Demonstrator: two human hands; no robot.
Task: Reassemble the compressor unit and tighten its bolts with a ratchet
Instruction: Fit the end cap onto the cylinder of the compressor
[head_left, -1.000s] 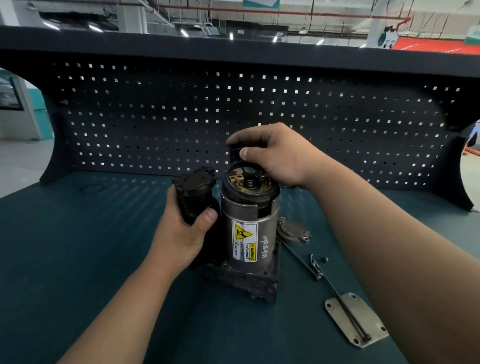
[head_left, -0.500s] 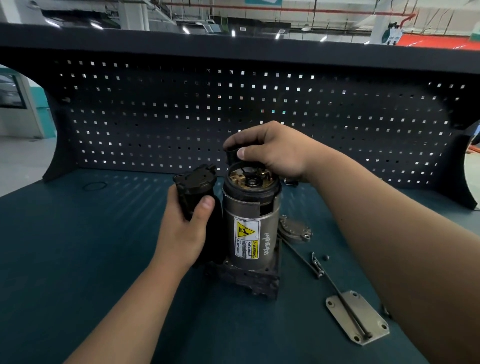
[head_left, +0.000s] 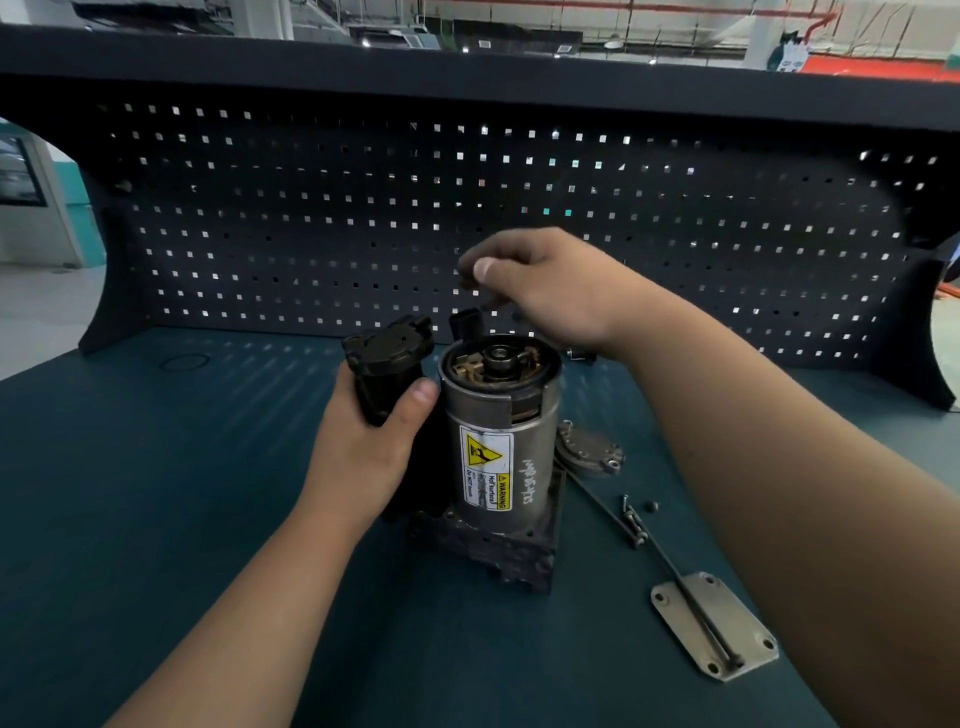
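The compressor unit (head_left: 498, 467) stands upright on the bench: a grey motor can with a yellow warning label, its top end open so the brushes and shaft show. It sits on a dark cast base (head_left: 493, 556). My left hand (head_left: 363, 447) grips the black cylinder (head_left: 387, 358) on the unit's left side. My right hand (head_left: 545, 286) hovers above and behind the open top, clear of the black connector (head_left: 466, 322), thumb and fingertips pinched together. A small dark shape shows at the fingertips, too blurred to identify.
A round metal end cover (head_left: 589, 457) lies just right of the motor. Two long thin bolts (head_left: 631, 519) lie further right, one resting across a rectangular metal plate (head_left: 714, 623). The dark pegboard (head_left: 311, 234) closes off the back of the teal bench (head_left: 156, 493).
My right hand has lifted off the motor's top rim and risen, uncovering the open end and the connector. My left hand keeps its grip on the black cylinder.
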